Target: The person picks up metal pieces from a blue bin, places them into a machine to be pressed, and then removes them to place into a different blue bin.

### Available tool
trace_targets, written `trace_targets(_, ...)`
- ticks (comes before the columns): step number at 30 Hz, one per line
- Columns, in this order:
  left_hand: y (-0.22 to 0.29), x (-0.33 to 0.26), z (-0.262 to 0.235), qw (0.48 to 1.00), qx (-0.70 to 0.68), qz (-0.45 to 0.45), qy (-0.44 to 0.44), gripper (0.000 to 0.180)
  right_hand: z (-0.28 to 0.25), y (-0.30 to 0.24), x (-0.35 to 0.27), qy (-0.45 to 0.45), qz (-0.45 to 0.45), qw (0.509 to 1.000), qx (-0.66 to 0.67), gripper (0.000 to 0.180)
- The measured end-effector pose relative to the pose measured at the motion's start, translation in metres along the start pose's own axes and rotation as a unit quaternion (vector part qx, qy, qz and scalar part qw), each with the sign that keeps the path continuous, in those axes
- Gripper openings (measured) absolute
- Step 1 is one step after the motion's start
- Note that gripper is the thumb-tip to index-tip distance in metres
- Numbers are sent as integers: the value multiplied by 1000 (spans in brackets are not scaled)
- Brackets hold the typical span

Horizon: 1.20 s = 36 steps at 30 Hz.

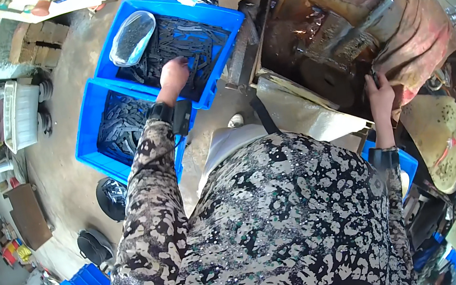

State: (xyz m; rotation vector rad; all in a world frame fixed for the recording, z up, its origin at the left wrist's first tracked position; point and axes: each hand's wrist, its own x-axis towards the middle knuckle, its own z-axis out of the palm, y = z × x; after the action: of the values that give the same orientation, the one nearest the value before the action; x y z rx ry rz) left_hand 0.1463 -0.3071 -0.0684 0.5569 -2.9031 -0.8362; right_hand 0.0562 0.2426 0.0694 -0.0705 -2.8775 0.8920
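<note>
Left hand (173, 74) reaches down into the upper blue crate (221, 18), fingers curled into the pile of dark metal strips (189, 42) near the crate's lower edge; actual grip hidden, cannot tell if it pinches one. Clear plastic scoop (131, 37) lies at the crate's upper left corner. Second blue crate (86, 131) of the same strips sits just beside it on the floor. Right hand (379, 92) is closed around a small dark piece (374, 77) at the rusty machine (332, 38), fingers pressed together.
</note>
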Motion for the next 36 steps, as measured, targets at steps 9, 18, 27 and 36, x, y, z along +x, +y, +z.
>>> trace_targets(9, 14, 19, 45, 974, 197, -38, -109, 21, 10, 1, -36, 40, -30, 999, -21, 29)
trace_targets(18, -11, 20, 61, 985, 93, -82, -119, 26, 6, 3, -43, 38, -28, 999, 3, 24)
trace_targets(27, 26, 26, -26, 923, -376, -24, -77, 17, 12, 9, -38, 21, -57, 998, 17, 23)
trace_targets(36, 108, 3, -88, 872, -453, -99, -159, 23, 11, -11, -28, 1, -38, 999, 15, 24)
